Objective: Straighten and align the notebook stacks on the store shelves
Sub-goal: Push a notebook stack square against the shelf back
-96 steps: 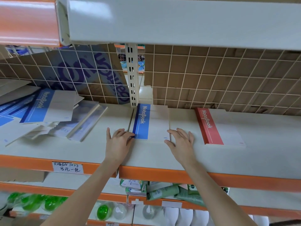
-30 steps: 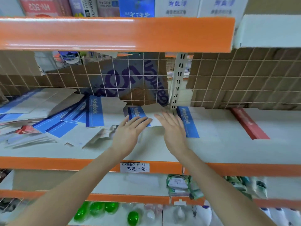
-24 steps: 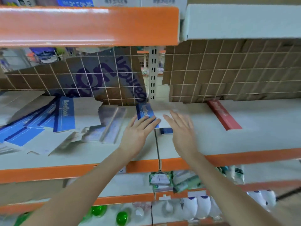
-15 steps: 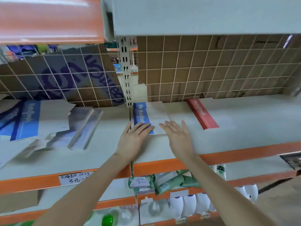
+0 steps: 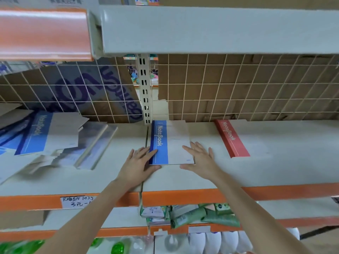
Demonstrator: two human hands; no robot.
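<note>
Half a second back both hands lay over the near end of the blue-spined notebook stack point(image 5: 169, 143); they have since slid apart to its two sides, and the stack now sits square to the shelf point(image 5: 275, 167) front, its whole cover showing.

The left hand point(image 5: 139, 164) lies flat, fingers straight, fingertips against the blue spine and thumb along the near corner. The right hand point(image 5: 200, 158) is spread flat too, fingers touching the stack's right edge, thumb by the near right corner. Neither holds anything.

The stack lies just right of the slotted upright point(image 5: 145, 92), well apart from the red-spined stack point(image 5: 232, 140) further right. To the left, loose blue notebooks point(image 5: 45, 132) lie fanned and crooked. The covers look like matte pale card; behind runs wire grid point(image 5: 238, 85) over brown cardboard.
</note>
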